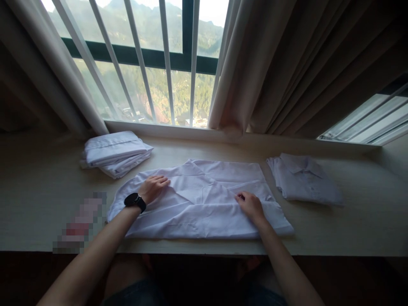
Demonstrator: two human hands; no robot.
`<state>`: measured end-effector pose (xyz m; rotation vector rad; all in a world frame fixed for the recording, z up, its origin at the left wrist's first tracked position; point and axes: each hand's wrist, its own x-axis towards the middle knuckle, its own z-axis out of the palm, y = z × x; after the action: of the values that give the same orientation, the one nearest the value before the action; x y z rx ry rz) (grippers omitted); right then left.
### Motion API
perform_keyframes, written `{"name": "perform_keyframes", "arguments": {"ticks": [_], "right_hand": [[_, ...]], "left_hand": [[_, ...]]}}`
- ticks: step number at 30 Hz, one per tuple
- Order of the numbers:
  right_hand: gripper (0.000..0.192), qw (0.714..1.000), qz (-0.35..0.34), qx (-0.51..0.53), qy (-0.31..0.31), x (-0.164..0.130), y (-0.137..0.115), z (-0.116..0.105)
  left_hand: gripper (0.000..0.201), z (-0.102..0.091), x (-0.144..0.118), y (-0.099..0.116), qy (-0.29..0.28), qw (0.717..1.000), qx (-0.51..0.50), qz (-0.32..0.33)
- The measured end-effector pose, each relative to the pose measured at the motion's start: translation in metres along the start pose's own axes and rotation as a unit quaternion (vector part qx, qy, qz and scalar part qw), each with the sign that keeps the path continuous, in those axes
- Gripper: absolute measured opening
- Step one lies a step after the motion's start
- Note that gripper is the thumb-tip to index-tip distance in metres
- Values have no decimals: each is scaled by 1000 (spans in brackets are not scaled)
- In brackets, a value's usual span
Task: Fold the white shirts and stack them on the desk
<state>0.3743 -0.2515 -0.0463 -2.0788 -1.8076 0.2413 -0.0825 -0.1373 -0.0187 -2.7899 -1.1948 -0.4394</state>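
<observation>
1. Pale wood surface runs along under a barred window, with beige curtains hanging at the far right and far left.
2. White shirt lies spread flat at the middle of the surface, partly folded; its near edge sits close to the near edge of the surface, and its left end curves round.
3. Left hand, with a black watch on the wrist, rests palm down on the left part of the shirt, fingers stretched out flat and close together, holding nothing.
4. Right hand presses on the right part of the shirt, fingers curled; whether they pinch the cloth I cannot tell.
5. Stack of folded white cloth sits at the far left, just beside the shirt's far left corner.
6. Folded shirt with a collar lies to the right, a narrow gap apart from the spread shirt.
7. Bare surface shows at the far right and along the left, where a blurred patch lies near the edge.
</observation>
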Motion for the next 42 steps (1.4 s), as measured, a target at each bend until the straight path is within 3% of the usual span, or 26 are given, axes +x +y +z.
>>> {"name": "perform_keyframes", "arguments": {"ticks": [5, 8, 13, 18, 21, 23, 25, 28, 31, 35, 38, 42], "right_hand": [[32, 994, -28, 103, -30, -6, 18, -12], [33, 993, -30, 101, -58, -8, 22, -14], [39, 992, -103, 60, 32, -11, 32, -14], [36, 988, -131, 21, 74, -26, 63, -26], [34, 987, -137, 4, 79, -33, 84, -34], [33, 989, -129, -3, 72, -36, 93, -38], [33, 992, -106, -12, 61, -37, 97, -41], [34, 996, -53, -46, 57, -38, 92, -48], [31, 996, -4, -84, 40, -40, 83, -62], [34, 995, 6, -91, 50, -61, 71, -79], [39, 993, -55, -65, 87, -97, 69, -77], [33, 989, -139, -57, 18, -149, 76, -64]], "left_hand": [[42, -3, -14, -1, 77, 997, 11, -14], [43, 0, -24, 0, 52, 998, 10, -24], [40, 11, -26, 2, -5, 996, 10, -91], [42, 5, -5, 16, -4, 979, -9, -205], [37, -9, 12, 47, 43, 974, -5, -220], [33, -18, 19, 82, 52, 982, -42, -174], [30, -22, 21, 122, 24, 988, -93, -123], [30, -16, 14, 178, 21, 988, -113, -104], [38, -2, 3, 213, 54, 987, -88, -124], [64, 11, -10, 229, 98, 983, -68, -141], [77, 12, -17, 231, 110, 979, -73, -158], [72, 11, -21, 231, 114, 981, -75, -140]]}}
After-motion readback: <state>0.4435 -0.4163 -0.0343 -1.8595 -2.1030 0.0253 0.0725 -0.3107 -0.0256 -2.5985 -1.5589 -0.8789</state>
